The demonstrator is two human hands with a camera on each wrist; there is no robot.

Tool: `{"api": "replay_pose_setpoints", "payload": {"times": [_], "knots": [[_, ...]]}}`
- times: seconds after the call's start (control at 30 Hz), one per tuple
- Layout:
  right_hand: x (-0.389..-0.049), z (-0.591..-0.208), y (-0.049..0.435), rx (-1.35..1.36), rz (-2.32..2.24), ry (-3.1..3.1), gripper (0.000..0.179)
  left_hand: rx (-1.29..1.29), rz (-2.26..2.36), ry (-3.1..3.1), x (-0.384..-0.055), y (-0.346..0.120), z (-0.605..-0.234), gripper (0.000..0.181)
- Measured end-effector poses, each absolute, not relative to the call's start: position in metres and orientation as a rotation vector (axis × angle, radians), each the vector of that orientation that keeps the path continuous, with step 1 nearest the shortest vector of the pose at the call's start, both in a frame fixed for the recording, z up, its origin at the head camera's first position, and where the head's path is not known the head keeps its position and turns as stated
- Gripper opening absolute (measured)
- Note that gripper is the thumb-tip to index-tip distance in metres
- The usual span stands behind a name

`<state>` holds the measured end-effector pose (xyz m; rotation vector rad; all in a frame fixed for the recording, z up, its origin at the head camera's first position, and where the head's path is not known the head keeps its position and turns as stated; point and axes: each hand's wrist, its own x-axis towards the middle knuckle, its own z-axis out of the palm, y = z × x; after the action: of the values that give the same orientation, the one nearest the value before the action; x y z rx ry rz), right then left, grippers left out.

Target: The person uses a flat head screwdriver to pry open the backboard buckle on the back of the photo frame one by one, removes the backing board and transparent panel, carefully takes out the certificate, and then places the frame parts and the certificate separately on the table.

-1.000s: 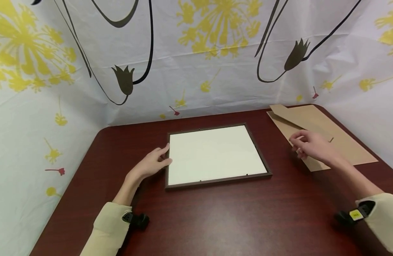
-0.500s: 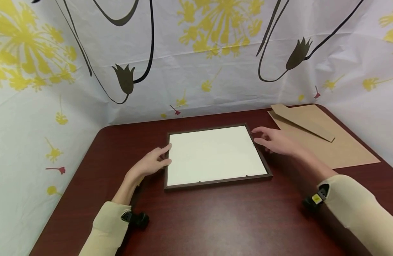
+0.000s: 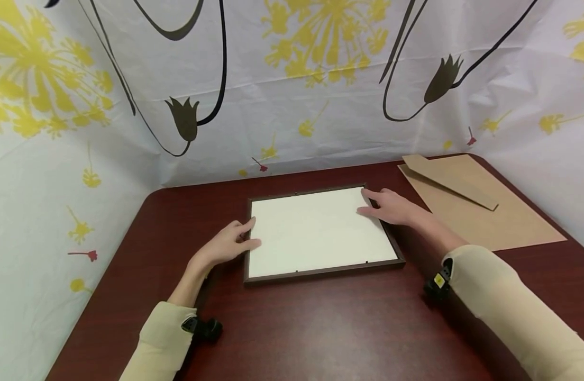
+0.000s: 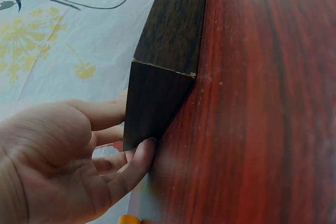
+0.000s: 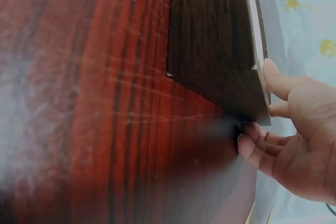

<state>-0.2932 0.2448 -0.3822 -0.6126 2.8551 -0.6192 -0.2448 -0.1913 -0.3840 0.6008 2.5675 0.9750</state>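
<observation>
A dark brown picture frame [image 3: 325, 271] lies flat on the table, a plain white panel [image 3: 316, 233] filling its inside. Small dark tabs stick up along its front and back edges. My left hand [image 3: 225, 241] grips the left side, with thumb and forefinger reaching over the top edge. Opposite it, my right hand [image 3: 392, 207] holds the right side near the far corner. In the left wrist view, fingers [image 4: 139, 163] curl at the lower edge of the frame [image 4: 168, 30]. The right wrist view has the thumb on the upper edge and fingertips [image 5: 249, 142] by the underside.
A brown backing board [image 3: 511, 225] lies at the back right, its stand flap [image 3: 449, 181] slightly raised. The dark red table [image 3: 320, 328] ends at a patterned white cloth [image 3: 282, 127] behind and on both sides.
My right hand has come left from over the backing board to the frame's right side and taken hold there. The left hand stays at the left side; the frame looks unmoved.
</observation>
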Motion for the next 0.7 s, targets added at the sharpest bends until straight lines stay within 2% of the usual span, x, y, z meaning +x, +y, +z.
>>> {"api": "replay_pose_setpoints", "payload": {"times": [0.27,0.7], "knots": [[-0.293,-0.375,0.239,-0.546,-0.548,2.816,0.082,0.627,0.972,2.596,-0.244,-0.189,-0.384,0.069],[-0.291,-0.371,0.233,-0.633,-0.524,2.841,0.065,0.61,0.979,2.573,-0.242,-0.188,-0.386,0.069]]}}
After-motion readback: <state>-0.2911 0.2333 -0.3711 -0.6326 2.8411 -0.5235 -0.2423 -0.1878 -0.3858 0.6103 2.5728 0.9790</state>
